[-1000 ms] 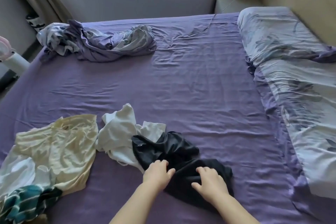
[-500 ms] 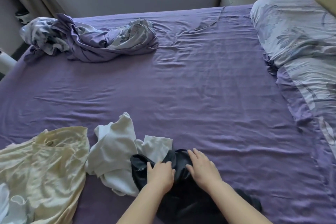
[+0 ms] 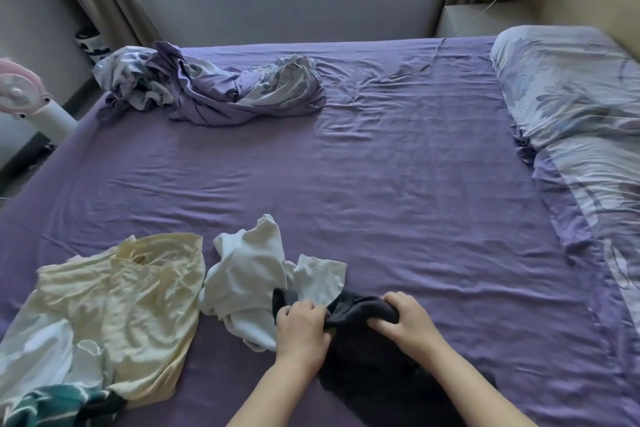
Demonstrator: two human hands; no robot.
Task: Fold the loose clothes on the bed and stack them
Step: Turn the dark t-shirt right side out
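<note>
A black garment [image 3: 367, 367] lies crumpled at the near edge of the purple bed [image 3: 381, 191]. My left hand [image 3: 301, 333] grips its upper edge on the left side. My right hand [image 3: 405, 322] grips the same bunched edge a little to the right. A white garment [image 3: 252, 277] lies crumpled just left of the black one, partly under it. Further left a pale yellow garment [image 3: 138, 302] is spread out, and a dark green patterned piece [image 3: 62, 406] shows at the bottom left corner.
A rumpled purple and floral sheet [image 3: 214, 87] sits at the far left of the bed. Floral pillows [image 3: 581, 107] line the right side. A charging cable [image 3: 433, 59] trails onto the far mattress. A small pink fan [image 3: 20, 94] stands left of the bed.
Both hands went from lying flat on the black garment to gripping its far edge and bunching it up. The camera view has tilted up again.
</note>
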